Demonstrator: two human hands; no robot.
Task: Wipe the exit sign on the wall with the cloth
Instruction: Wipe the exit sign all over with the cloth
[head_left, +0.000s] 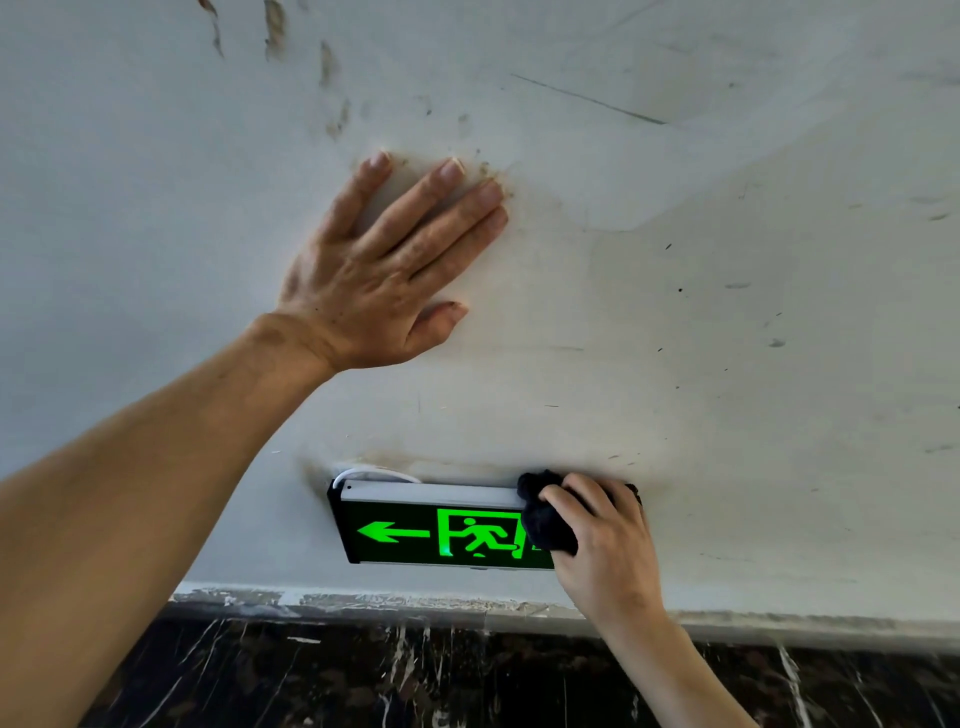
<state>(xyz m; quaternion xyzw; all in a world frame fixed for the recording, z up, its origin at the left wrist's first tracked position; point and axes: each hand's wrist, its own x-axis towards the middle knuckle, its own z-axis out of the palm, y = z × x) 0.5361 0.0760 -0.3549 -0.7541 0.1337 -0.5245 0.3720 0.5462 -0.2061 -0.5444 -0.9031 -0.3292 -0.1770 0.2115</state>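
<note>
The exit sign (415, 530) is a black box with a lit green arrow and running figure, mounted low on the white wall. A silver strip runs along its top. My right hand (605, 540) is shut on a dark cloth (543, 519) and presses it against the sign's right end, covering that part of the face and top edge. My left hand (384, 265) lies flat on the wall well above the sign, fingers spread, holding nothing.
The white wall (727, 312) is scuffed and stained, with brown smears near my left hand and above the sign. A white cable (374, 474) loops out behind the sign's top left. Below runs a dark marble skirting (363, 675) with white veins.
</note>
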